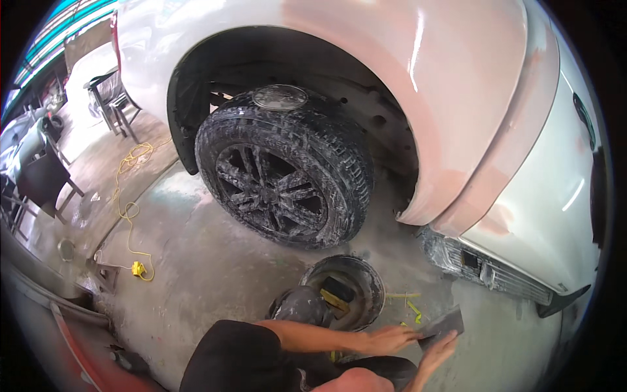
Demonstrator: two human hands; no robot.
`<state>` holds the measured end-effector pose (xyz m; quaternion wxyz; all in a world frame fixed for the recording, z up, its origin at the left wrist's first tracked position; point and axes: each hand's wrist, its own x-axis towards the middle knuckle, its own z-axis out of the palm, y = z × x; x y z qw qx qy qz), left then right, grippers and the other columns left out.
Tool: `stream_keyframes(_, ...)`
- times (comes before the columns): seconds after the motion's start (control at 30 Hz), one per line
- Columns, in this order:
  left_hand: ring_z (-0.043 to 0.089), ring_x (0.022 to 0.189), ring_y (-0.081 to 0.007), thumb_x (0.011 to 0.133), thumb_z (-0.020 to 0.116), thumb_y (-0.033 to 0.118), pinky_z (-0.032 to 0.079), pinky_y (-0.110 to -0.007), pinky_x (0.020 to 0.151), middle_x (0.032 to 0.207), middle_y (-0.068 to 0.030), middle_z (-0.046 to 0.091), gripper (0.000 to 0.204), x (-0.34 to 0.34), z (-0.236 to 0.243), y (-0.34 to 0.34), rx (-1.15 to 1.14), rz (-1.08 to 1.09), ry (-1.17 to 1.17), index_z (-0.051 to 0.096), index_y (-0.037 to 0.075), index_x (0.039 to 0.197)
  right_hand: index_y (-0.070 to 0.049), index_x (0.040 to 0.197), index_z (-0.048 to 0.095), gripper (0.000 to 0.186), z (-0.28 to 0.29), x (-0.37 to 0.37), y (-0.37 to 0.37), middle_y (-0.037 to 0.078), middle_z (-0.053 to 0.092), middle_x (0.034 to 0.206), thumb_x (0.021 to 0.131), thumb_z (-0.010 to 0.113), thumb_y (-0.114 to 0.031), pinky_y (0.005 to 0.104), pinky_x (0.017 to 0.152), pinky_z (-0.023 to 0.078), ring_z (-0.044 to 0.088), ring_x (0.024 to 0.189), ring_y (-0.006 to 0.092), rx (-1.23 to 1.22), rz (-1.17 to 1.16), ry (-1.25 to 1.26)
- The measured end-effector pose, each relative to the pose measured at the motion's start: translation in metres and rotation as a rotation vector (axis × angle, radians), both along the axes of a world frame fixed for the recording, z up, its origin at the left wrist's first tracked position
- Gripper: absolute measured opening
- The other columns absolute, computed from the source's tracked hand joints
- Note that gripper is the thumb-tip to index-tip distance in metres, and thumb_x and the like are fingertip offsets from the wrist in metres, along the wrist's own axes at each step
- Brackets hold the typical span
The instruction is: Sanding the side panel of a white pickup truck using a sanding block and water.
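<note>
Low at the right of centre, my left hand (392, 340) and my right hand (439, 353) hold a dark grey sheet of sandpaper (445, 324) between them. The left fingers pinch its near left edge, while the right hand grips its lower side. The sheet is tilted and held above the floor, apart from the car. Left of my hands stands a dark, dusty bucket (381, 297). In it lie a black block (339, 288) and a yellowish block (334, 301).
A white car fender (450, 85) with pinkish sanded patches arches over a dust-covered wheel (264, 186). A round disc (279, 98) rests on the tyre. The running board (490, 268) lies low at right. A yellow cord (130, 222) trails across the floor near chairs (49, 173).
</note>
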<state>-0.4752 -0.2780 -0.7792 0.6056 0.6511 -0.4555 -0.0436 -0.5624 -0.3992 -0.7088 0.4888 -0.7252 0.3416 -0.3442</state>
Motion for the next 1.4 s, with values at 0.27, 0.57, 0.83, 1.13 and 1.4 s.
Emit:
stream_keyframes(0.27, 0.06, 0.098, -0.0404, 0.102, 0.051, 0.024, 0.048, -0.044, 0.087, 0.104, -0.0227, 0.063, 0.029, 0.065, 0.038, 0.014, 0.054, 0.215, 0.097, 0.063, 0.0, 0.114, 0.012, 0.115, 0.057, 0.042, -0.054, -0.032, -0.048, 0.023, 0.064, 0.111, 0.104, 0.046, -0.026, 0.042, 0.094, 0.045, 0.062, 0.103, 0.0317, -0.077, 0.251, 0.189)
stream_keyframes(0.57, 0.061, 0.106, -0.0357, 0.102, 0.05, 0.02, 0.048, -0.041, 0.093, 0.111, -0.0192, 0.063, 0.035, 0.07, 0.041, 0.008, 0.2, 0.094, 0.325, 0.058, 0.004, 0.132, 0.006, 0.132, 0.052, 0.052, 0.019, -0.034, 0.021, 0.021, 0.052, 0.133, 0.103, 0.046, -0.037, 0.0425, 0.105, 0.035, 0.049, 0.123, 0.0356, 0.338, 0.199, 0.364)
stream_keyframes(0.83, 0.062, 0.107, -0.0381, 0.102, 0.049, 0.021, 0.05, -0.046, 0.089, 0.113, -0.0209, 0.065, 0.03, 0.064, 0.005, 0.016, 0.154, -0.1, -0.248, 0.063, 0.002, 0.121, -0.001, 0.11, 0.063, 0.02, 0.018, -0.014, -0.003, 0.019, 0.061, 0.107, 0.097, 0.057, -0.014, 0.0473, 0.087, 0.053, 0.062, 0.103, 0.0381, -1.576, 0.364, 0.37)
stream_keyframes(1.13, 0.069, 0.077, -0.039, 0.099, 0.054, 0.037, 0.054, -0.044, 0.072, 0.087, -0.0259, 0.069, 0.047, 0.054, 0.064, 0.022, 0.381, 0.215, 0.379, 0.063, -0.003, 0.12, -0.002, 0.134, 0.048, 0.042, -0.007, 0.016, -0.043, 0.013, 0.051, 0.136, 0.103, 0.05, -0.03, 0.0455, 0.103, 0.044, 0.048, 0.126, 0.0274, 0.535, -0.135, -0.518)
stream_keyframes(1.4, 0.065, 0.092, -0.0321, 0.088, 0.064, -0.001, 0.053, -0.039, 0.08, 0.105, -0.0174, 0.066, 0.032, -0.029, 0.074, -0.008, -0.046, -0.114, -0.384, 0.067, 0.002, 0.12, -0.02, 0.141, 0.047, 0.056, -0.059, 0.021, -0.033, 0.007, 0.062, 0.085, 0.098, 0.049, -0.056, 0.0412, 0.068, 0.053, 0.063, 0.075, 0.025, 1.033, 0.242, -0.689)
